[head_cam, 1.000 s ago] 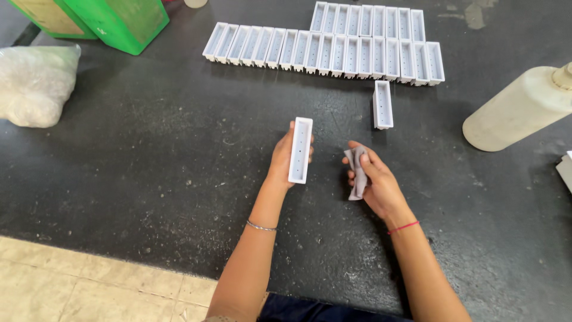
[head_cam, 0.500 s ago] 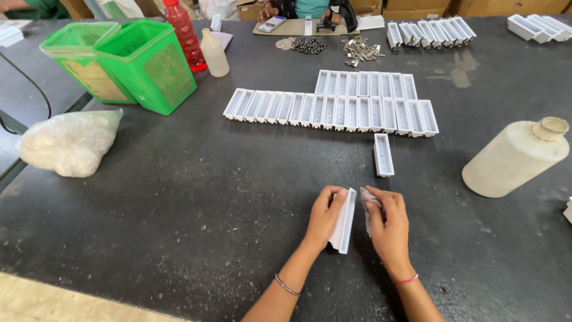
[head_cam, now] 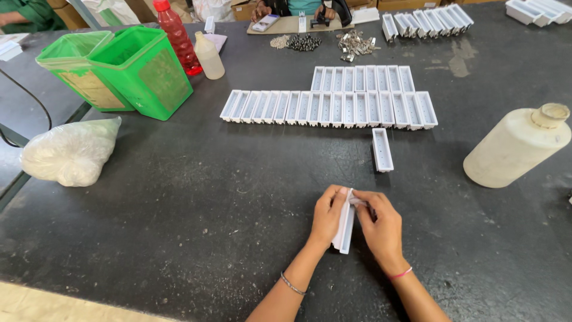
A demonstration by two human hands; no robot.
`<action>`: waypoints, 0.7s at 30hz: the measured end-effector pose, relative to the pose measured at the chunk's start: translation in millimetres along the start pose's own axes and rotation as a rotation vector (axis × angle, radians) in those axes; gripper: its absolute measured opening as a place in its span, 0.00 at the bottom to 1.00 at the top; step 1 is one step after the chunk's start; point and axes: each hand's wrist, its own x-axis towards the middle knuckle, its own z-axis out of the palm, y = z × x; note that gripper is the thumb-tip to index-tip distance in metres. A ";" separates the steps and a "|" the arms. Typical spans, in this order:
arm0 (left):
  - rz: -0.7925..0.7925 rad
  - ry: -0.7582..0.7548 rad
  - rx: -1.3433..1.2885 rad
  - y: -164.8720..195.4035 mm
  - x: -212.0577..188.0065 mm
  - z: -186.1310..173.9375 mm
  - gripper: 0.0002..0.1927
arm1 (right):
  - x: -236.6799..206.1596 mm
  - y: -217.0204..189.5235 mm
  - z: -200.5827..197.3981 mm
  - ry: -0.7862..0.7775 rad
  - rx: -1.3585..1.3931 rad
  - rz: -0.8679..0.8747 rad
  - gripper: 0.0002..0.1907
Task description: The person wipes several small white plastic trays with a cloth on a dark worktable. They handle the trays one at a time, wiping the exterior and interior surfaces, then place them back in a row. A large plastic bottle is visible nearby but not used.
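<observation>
A long white plastic tray (head_cam: 345, 227) stands on its edge on the dark table (head_cam: 179, 197), held by my left hand (head_cam: 327, 217) along its left side. My right hand (head_cam: 379, 225) presses against the tray's right side, with a small white piece at its fingertips by the tray's top end. Whether that piece is joined to the tray I cannot tell. A single white tray (head_cam: 381, 149) lies flat a little beyond my hands. Behind it, several identical trays form two rows (head_cam: 333, 106).
A large cream plastic bottle (head_cam: 515, 146) lies at the right. Two green bins (head_cam: 119, 68), a red bottle (head_cam: 174, 36), a small pale bottle (head_cam: 210, 56) and a filled white bag (head_cam: 70, 152) are at the left. Another person's hands (head_cam: 292, 11), metal parts (head_cam: 322, 43) and more trays (head_cam: 426, 22) are at the far edge.
My hands have come together: the right hand with its small white piece now meets the tray held by the left. The view has tilted up, showing more of the far table.
</observation>
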 end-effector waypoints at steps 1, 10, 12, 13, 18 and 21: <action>0.019 -0.007 0.050 -1.6 -0.2 0.5 0.14 | -0.2 -0.3 -1.1 0.009 0.003 0.032 0.13; 0.026 -0.049 0.024 -11.2 2.4 -1.2 0.14 | 0.8 -5.2 -5.8 -0.016 -0.013 -0.002 0.12; 0.049 -0.070 -0.024 -10.0 3.1 -2.9 0.14 | 1.2 -5.5 -6.5 -0.065 0.012 -0.005 0.12; 0.060 -0.078 -0.045 -9.3 2.8 -4.3 0.15 | 0.8 -5.5 -6.8 -0.090 0.027 -0.006 0.12; -0.008 0.012 -0.086 -7.7 3.8 -6.7 0.14 | 0.4 -3.7 -13.0 -0.249 0.011 -0.137 0.14; -0.046 0.122 -0.074 -3.5 9.6 -15.0 0.14 | -4.7 -8.5 -11.9 -0.360 -0.006 -0.245 0.14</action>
